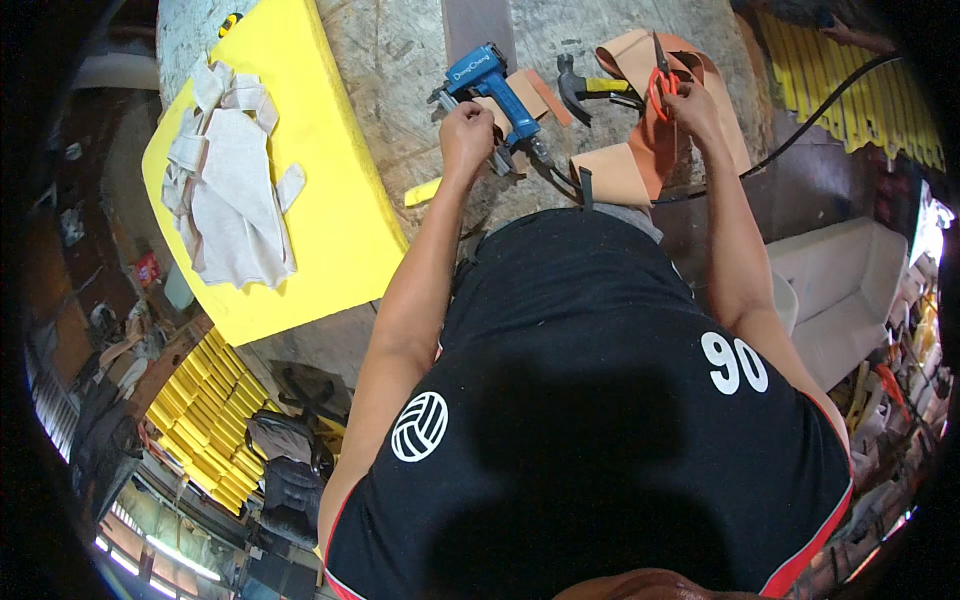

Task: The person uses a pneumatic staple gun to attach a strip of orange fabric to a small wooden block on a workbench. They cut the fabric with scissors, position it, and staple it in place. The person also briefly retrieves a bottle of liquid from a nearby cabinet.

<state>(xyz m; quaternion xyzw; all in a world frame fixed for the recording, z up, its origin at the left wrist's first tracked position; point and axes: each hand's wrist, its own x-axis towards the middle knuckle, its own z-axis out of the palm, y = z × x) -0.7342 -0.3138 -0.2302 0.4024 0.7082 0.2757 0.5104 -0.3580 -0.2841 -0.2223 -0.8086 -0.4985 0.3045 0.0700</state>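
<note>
My left hand (467, 140) is closed over the silver magazine of a blue air nail gun (505, 95), which lies on the worktable. Its fingertips are partly hidden. At the right, the fingers of my right hand (694, 108) are closed at the orange handles of a pair of scissors (660, 88), whose dark blades point away from me. Below the scissors lies a long curling strip of tan leather-like material (612, 174), with a redder underside. A claw hammer (574, 88) with a yellow and black handle rests between my hands. Small tan offcuts (545, 98) lie beside the nail gun.
A large yellow foam sheet (330, 180) covers the table's left, with pale cloth gloves (235, 180) on it. A tape measure (230, 24) sits at its far edge. A black hose (820, 110) curves along the right. Yellow stacked pieces (205, 420) stand at lower left.
</note>
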